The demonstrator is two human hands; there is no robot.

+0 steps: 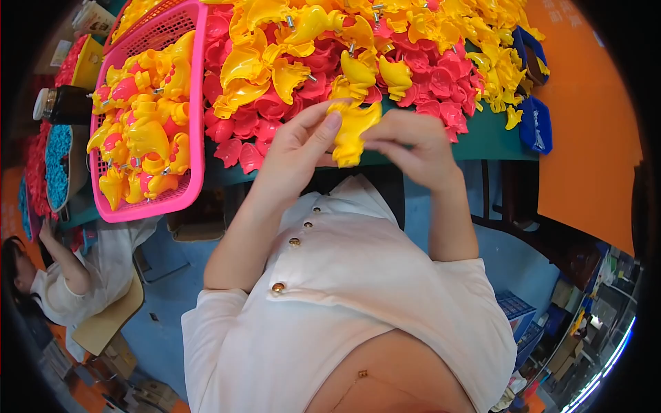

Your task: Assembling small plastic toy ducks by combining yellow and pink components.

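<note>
A yellow molded plastic piece [354, 132] is held up in front of my chest, at the near edge of the green table. My left hand [297, 148] grips its left side, thumb on the front. The fingers of my right hand [415, 146] are pinched together at its right edge; whether a small part sits between them is hidden. Just beyond lie heaped yellow plastic parts [248, 65], some with metal pins, and curved pink-red plastic shells [441, 76].
To the left stands a pink basket [196, 138] full of yellow-and-red assembled pieces. Blue trays [536, 124] sit at the table's right end by an orange board [585, 138]. A dark jar [69, 104] stands beyond the basket. Another person [76, 289] sits at far left.
</note>
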